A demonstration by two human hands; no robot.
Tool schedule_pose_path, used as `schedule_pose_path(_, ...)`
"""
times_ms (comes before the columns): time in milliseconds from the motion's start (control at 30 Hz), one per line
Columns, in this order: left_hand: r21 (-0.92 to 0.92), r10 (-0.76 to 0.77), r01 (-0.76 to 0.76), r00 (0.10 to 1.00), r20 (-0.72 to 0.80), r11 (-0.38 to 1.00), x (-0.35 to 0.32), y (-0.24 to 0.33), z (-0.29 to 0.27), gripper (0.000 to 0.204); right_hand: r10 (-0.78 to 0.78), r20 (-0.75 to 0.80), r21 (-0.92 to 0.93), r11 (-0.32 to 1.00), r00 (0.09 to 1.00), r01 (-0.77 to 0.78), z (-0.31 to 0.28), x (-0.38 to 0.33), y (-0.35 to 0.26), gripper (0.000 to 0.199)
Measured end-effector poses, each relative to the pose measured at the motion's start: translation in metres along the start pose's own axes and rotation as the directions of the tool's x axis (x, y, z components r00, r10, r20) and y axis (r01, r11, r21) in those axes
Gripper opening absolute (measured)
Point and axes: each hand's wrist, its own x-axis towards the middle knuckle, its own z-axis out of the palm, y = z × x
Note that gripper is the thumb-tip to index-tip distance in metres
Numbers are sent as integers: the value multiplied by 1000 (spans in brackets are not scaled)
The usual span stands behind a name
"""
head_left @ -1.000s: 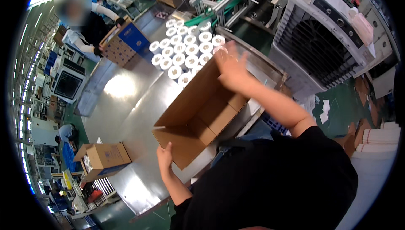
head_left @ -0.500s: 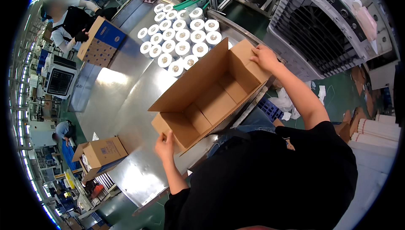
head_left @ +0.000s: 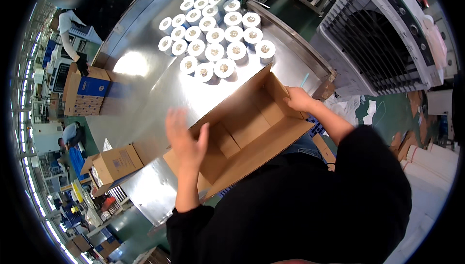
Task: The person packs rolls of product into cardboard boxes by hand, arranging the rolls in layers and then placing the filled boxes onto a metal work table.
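Note:
An open, empty cardboard box (head_left: 244, 121) is tilted at the table's near edge, with a long flap (head_left: 261, 155) slanting out toward my body. Its right end wall is gripped by my right hand (head_left: 299, 100), whose fingers are closed on the board. My left hand (head_left: 184, 138) is raised over the box's left end with fingers stretched and thumb apart; it is blurred and seems to hold nothing. Beyond the box, several white rolls (head_left: 215, 35) stand upright in a cluster on the metal table (head_left: 160, 90).
At far left a co-worker's gloved hand (head_left: 82, 65) touches a blue-and-brown carton (head_left: 92, 90). Another open carton (head_left: 118, 165) sits at the left. A metal rail (head_left: 295, 36) edges the table's right side, beside a large grey air cooler (head_left: 382, 31). White plastic scraps (head_left: 344, 106) lie at right.
My left hand has let go of the box's left end and risen. The near flap now slants outward, and the far flap no longer stands tall. The co-worker's carton has moved down and left.

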Motion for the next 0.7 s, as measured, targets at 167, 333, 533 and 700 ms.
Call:
schedule_pose_path(167, 80, -182, 168, 786, 591, 983, 62, -7, 58, 44, 29, 79, 13, 999, 996, -30, -11, -2, -12, 38)
schedule_pose_path(333, -81, -256, 577, 479, 840, 813, 96, -82, 131, 64, -5, 58, 22, 1000, 998, 4, -2, 4, -6, 42)
schedule_pose_path(533, -131, -173, 603, 419, 891, 787, 15, -70, 245, 53, 84, 172, -5, 996, 982, -85, -26, 18, -21, 43)
schedule_pose_path(700, -230, -235, 385, 839, 491, 894, 40, -90, 302, 38, 40, -287, -167, 982, 957, -91, -65, 126, 34, 35)
